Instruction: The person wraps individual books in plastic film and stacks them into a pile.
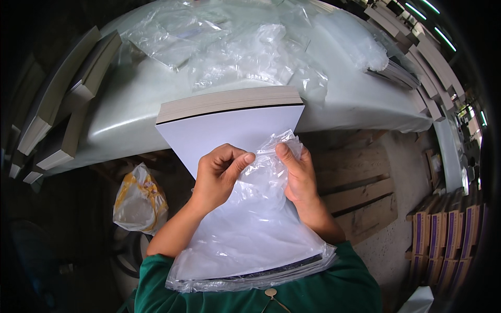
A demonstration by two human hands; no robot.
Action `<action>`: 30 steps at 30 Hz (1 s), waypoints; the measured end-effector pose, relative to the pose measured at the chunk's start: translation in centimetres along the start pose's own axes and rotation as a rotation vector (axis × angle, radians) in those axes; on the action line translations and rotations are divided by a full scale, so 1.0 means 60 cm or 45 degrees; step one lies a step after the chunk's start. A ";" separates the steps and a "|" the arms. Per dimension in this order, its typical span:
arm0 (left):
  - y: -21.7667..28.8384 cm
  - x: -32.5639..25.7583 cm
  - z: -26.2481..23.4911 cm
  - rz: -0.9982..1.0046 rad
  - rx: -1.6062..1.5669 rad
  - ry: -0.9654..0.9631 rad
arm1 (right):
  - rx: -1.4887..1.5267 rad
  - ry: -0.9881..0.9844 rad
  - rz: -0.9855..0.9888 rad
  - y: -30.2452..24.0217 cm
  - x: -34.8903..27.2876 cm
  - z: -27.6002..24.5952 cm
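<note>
While both hands, left hand point(219, 175) and right hand point(296, 172), pinch the clear bag's point(255, 229) mouth (bagging underway), the white book point(229, 130) needs sliding deeper.

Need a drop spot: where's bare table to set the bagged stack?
Bare strip on the pale plastic-covered table left of the thick white paper stack, and right of it before the table edge. Far side is crowded with crumpled clear plastic bags.
</note>
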State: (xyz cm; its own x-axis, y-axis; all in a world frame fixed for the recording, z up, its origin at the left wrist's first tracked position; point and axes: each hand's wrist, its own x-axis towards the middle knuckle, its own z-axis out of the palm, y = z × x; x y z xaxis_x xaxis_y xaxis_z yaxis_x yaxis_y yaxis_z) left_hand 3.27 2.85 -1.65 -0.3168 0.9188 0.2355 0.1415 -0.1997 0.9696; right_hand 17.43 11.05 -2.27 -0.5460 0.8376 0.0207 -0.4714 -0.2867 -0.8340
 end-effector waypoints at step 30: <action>-0.012 0.001 0.003 -0.070 -0.097 -0.104 | 0.101 0.059 0.054 0.014 -0.022 0.010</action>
State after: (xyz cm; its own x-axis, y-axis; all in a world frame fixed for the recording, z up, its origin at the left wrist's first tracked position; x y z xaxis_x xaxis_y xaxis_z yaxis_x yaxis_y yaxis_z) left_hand 3.32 3.14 -2.36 -0.2439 0.9532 0.1790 0.0535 -0.1711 0.9838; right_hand 17.34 9.42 -2.69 -0.5347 0.8441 -0.0409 -0.5030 -0.3567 -0.7872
